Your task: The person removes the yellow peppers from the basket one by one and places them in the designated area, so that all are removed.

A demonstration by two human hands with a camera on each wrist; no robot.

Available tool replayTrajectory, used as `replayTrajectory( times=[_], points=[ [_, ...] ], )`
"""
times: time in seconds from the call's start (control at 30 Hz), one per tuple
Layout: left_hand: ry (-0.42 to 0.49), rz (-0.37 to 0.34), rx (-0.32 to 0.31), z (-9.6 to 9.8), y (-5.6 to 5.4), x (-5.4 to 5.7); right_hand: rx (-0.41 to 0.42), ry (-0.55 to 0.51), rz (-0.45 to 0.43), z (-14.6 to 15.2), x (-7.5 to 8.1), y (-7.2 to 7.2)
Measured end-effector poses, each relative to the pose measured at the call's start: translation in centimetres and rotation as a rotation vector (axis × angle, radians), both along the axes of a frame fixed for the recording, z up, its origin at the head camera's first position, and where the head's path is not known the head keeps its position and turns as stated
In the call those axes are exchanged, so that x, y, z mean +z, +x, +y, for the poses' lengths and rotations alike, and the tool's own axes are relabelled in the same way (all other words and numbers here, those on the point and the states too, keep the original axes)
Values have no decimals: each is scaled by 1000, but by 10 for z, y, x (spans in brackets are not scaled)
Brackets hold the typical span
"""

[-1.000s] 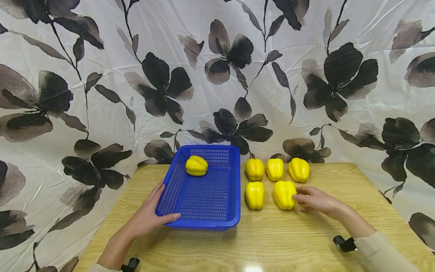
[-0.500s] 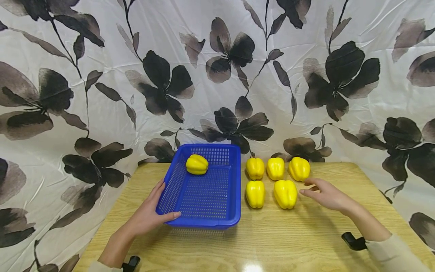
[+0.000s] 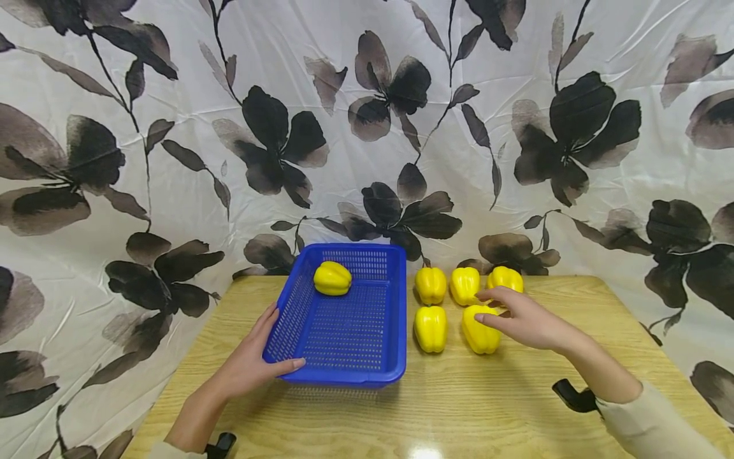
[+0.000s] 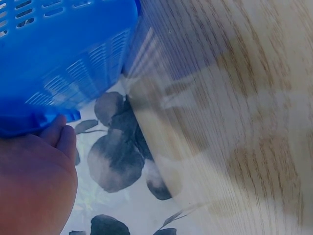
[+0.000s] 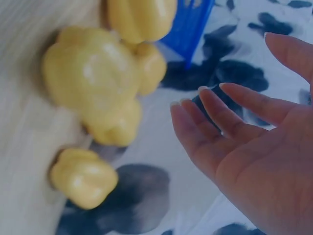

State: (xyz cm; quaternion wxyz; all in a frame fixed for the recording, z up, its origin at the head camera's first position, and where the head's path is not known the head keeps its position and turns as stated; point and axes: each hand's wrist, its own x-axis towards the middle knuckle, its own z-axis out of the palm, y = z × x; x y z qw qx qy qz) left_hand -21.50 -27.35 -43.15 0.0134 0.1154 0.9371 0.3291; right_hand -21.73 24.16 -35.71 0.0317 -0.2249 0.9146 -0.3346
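Observation:
A blue plastic basket (image 3: 399,319) stands on the table with one yellow bell pepper (image 3: 332,278) lying in its far left corner. My left hand (image 3: 246,362) holds the basket's near left side, thumb over the rim; in the left wrist view the fingertips (image 4: 61,128) reach under the edge. To the basket's right, several yellow bell peppers sit in two rows. Over the near right pepper (image 3: 480,338) hovers my right hand (image 3: 527,320), fingers apart and nothing in them. It partly hides that pepper and the far right pepper (image 3: 506,278). The right wrist view shows the palm (image 5: 264,156) bare.
The wooden table (image 3: 459,408) ends at the back against a floral cloth (image 3: 367,159). Near left sits another yellow pepper (image 3: 431,329), close to the basket wall. Two more stand behind it, the far left one (image 3: 430,285) and the middle one (image 3: 465,285).
My right hand draws back from the near right pepper, rises, then moves left above it. That pepper stays where it was. The left hand and basket hold still.

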Motion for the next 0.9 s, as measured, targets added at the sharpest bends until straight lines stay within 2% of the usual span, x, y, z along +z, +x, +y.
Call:
replayTrajectory(
  times=[0.33,0.57,0.9],
  points=[
    [13,11,-8,0,0,-1,109,10,81,-35,7,-12],
    [9,7,-7,0,1,-5,112,59,123,-55,8,-18],
    [7,4,-1,0,1,-1,158,76,125,-87,13,-33]
  ],
)
